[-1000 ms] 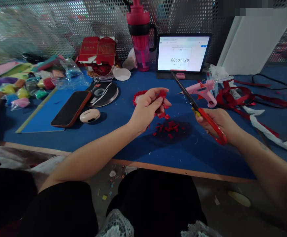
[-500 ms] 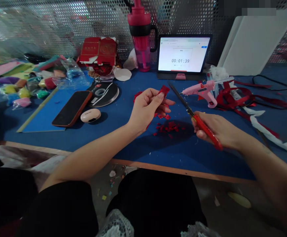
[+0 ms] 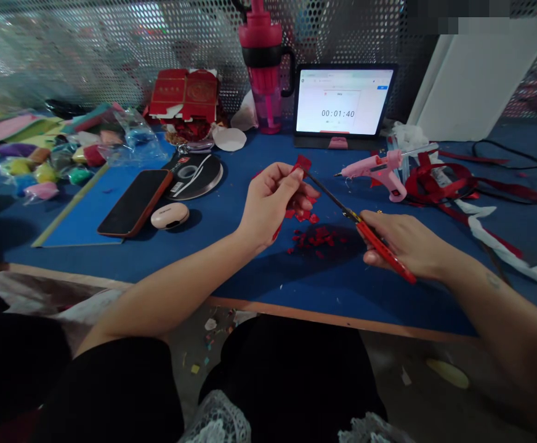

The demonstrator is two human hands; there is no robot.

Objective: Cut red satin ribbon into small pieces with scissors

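Observation:
Between thumb and fingers, my left hand (image 3: 273,200) pinches a short piece of red ribbon (image 3: 302,163), its end sticking up. My right hand (image 3: 400,240) grips red-handled scissors (image 3: 382,249), whose dark blades point up and left. The blade tips meet the ribbon just beside my left fingertips; whether they cut into it I cannot tell. Beneath my hands, small red ribbon scraps (image 3: 319,239) lie scattered on the blue table (image 3: 231,271). More red pieces are partly hidden behind my left hand.
Right of centre lie a pink glue gun (image 3: 374,169), a tangle of red ribbon (image 3: 439,181) and a black cable. A tablet (image 3: 345,101) and a pink bottle (image 3: 263,74) stand behind. On the left are a phone (image 3: 134,203), an earbud case (image 3: 170,216) and a ribbon spool (image 3: 197,175).
The scissors have moved left, bringing the blade tips to the ribbon, and their blades look closer together. My left hand has shifted slightly left with the ribbon.

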